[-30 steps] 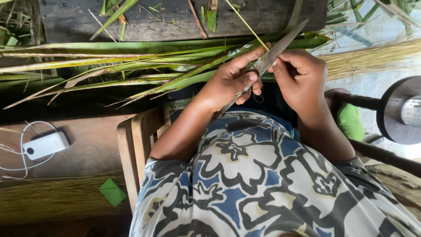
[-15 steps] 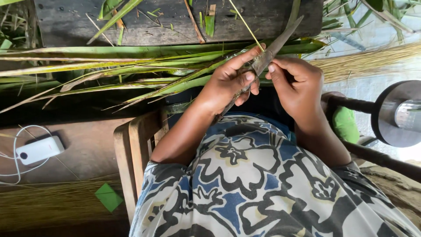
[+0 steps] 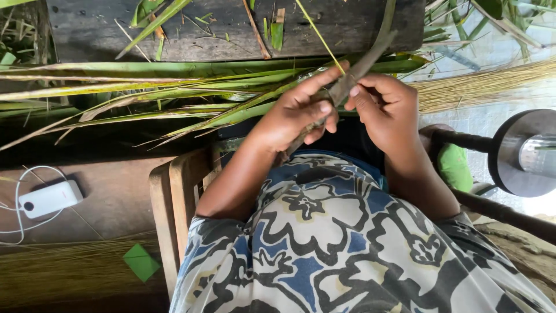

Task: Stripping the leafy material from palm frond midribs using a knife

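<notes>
Across our lap lay the heap of long green palm leaves (image 3: pixel 145 87), most apparently unstripped, while bundles of pale dry midribs (image 3: pixel 480 84) suggested part was done. Our left hand (image 3: pixel 292 116) gripped the long dull metal knife (image 3: pixel 347 78), fingers closed around it. Our right hand (image 3: pixel 385 113) pinched one thin yellow-green leaf strip (image 3: pixel 321 37) against the blade.

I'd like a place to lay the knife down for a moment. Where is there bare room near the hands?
The brown surface between the white device and the wooden chair edge is bare. The dark board up top has open patches between scraps. It is crowded under both hands, where green leaves pile up, and at right by the straw bundle.
</notes>
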